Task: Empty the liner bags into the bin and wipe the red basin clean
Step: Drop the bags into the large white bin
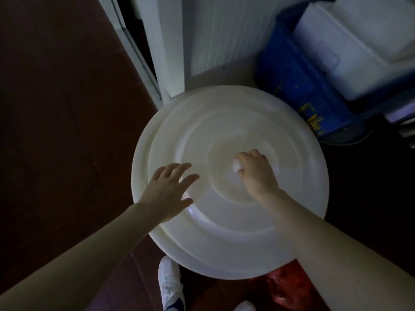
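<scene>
A large round white lid (229,212) covers the bin and fills the middle of the head view. My right hand (254,173) grips the small white knob (236,167) at the lid's centre. My left hand (167,189) lies with fingers spread on the lid's left part. Below the lid's near edge, partly behind my right forearm, a red crumpled thing (283,286) shows on the floor; whether it is a bag or the basin I cannot tell.
A blue crate (298,86) holding white foam boxes (359,41) stands at the back right. A white door frame (170,46) rises behind the lid. The floor is dark brown tile (67,108). My white shoe (169,286) is just below the lid.
</scene>
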